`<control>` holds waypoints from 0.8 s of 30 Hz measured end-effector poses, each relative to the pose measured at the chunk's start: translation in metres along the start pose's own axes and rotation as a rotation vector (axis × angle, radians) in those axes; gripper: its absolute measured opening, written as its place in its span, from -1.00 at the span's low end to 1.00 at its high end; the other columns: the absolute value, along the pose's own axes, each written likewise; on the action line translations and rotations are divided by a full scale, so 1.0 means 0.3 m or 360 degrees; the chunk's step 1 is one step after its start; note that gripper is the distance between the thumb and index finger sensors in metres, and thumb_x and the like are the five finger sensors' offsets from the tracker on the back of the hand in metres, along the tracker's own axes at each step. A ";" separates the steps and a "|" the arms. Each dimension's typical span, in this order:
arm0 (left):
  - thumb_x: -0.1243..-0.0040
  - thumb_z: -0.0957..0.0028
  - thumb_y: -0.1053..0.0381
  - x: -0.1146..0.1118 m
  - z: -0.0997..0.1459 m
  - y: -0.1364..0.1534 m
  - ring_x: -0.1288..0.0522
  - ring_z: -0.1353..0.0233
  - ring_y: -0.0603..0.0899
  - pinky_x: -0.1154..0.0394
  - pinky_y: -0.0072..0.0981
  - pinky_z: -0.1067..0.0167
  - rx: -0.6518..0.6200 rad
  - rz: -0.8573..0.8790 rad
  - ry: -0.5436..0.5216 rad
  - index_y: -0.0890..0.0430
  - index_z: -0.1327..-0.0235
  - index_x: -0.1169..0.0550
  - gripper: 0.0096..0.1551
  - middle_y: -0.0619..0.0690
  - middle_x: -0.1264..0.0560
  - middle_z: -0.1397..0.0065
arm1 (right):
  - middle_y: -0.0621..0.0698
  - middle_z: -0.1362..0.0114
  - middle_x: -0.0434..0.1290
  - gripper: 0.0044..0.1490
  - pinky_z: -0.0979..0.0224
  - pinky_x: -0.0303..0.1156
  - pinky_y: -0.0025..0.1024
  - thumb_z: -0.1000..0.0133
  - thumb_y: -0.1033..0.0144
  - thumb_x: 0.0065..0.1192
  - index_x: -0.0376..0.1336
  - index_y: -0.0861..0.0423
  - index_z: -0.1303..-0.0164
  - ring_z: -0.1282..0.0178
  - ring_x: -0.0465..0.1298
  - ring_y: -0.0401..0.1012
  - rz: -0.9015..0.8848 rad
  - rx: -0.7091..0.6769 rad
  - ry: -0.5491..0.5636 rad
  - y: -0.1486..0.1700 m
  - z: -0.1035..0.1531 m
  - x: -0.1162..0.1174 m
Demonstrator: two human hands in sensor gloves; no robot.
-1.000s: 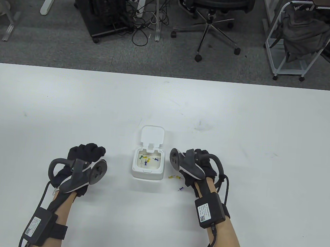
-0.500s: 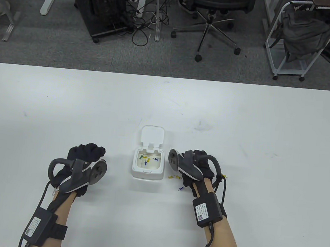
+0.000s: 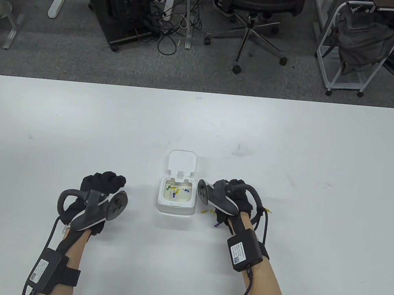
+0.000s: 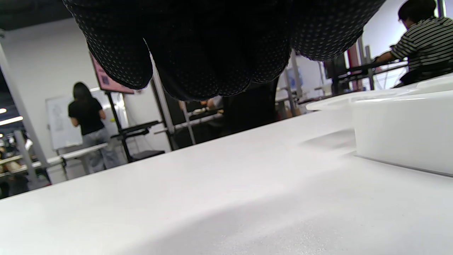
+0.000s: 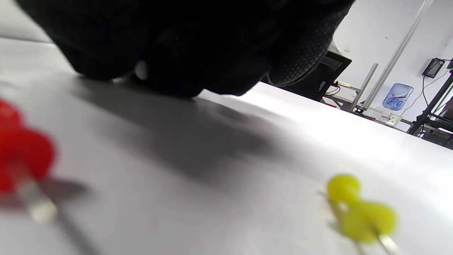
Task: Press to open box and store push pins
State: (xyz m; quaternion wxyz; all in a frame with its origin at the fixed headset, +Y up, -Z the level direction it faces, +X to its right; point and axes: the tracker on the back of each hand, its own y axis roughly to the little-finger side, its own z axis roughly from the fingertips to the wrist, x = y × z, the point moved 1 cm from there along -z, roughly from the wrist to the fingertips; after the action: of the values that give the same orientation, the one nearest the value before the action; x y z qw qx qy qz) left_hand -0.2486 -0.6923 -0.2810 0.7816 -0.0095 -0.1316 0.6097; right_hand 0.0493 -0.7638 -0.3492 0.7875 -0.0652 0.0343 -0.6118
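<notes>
Small white square plastic box (image 3: 177, 196), lid standing open, lower centre of the table (image 3: 81, 127), several pins inside. Right hand (image 3: 237, 199) lying just right of it; grip state cannot be told. Left hand (image 3: 98, 187) resting clenched, lower left. Loose yellow plastic push pin (image 5: 361, 212) nearby: advisable pinching its head, point kept away.

- I see a white table (image 3: 82, 120), faintly scuffed.
- The white box (image 3: 176, 197) sits on it near the front, lid hinged back.
- Just right of the box, yellow push pins (image 3: 206, 211) and a blue push pin (image 3: 215, 225) lie loose.
- My right wrist view shows a red pin (image 5: 21, 156) and another yellow pin (image 5: 361, 212) on the tabletop.
</notes>
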 end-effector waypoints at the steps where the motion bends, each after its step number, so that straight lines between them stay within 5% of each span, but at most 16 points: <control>1: -0.08 -0.09 -0.25 -0.001 0.000 0.000 -0.61 -0.34 0.06 -0.52 0.06 -0.46 0.0000 0.0001 0.0000 -0.17 -0.36 -0.49 -0.44 -0.15 -0.53 -0.47 | -0.24 -0.02 0.64 -0.52 -0.54 0.45 0.05 0.15 -0.03 0.30 0.38 -0.19 0.03 -0.06 0.66 -0.16 -0.0020 0.0007 -0.0002 0.004 -0.001 0.000; 6: -0.08 -0.09 -0.25 -0.001 -0.001 0.001 -0.62 -0.34 0.06 -0.52 0.06 -0.46 0.0001 0.0002 0.0003 -0.17 -0.36 -0.49 -0.44 -0.14 -0.53 -0.47 | -0.25 -0.03 0.64 -0.51 -0.53 0.46 0.04 0.17 -0.05 0.30 0.38 -0.19 0.04 -0.07 0.66 -0.17 -0.0078 0.0026 0.0027 0.018 -0.002 -0.019; 12: -0.08 -0.09 -0.25 -0.002 -0.001 0.000 -0.62 -0.34 0.06 -0.52 0.06 -0.46 0.0000 0.0005 0.0005 -0.17 -0.36 -0.50 -0.44 -0.14 -0.53 -0.47 | -0.24 -0.06 0.62 -0.49 -0.55 0.44 0.05 0.18 -0.05 0.30 0.36 -0.20 0.02 -0.10 0.64 -0.16 -0.0171 -0.0011 0.0111 0.009 -0.006 -0.130; 24: -0.07 -0.09 -0.25 -0.002 -0.001 0.000 -0.61 -0.34 0.06 -0.52 0.06 -0.46 -0.0001 0.0008 0.0002 -0.17 -0.36 -0.50 -0.44 -0.14 -0.53 -0.47 | -0.25 -0.08 0.61 -0.49 -0.55 0.42 0.06 0.17 -0.06 0.30 0.36 -0.20 0.01 -0.13 0.63 -0.16 -0.0163 -0.0183 0.0239 -0.128 0.000 -0.290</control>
State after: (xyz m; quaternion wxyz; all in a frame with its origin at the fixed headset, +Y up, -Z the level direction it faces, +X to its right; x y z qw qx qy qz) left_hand -0.2486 -0.6928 -0.2814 0.7802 -0.0103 -0.1312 0.6116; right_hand -0.0092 -0.6889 -0.3460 0.7453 -0.0661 0.1248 -0.6516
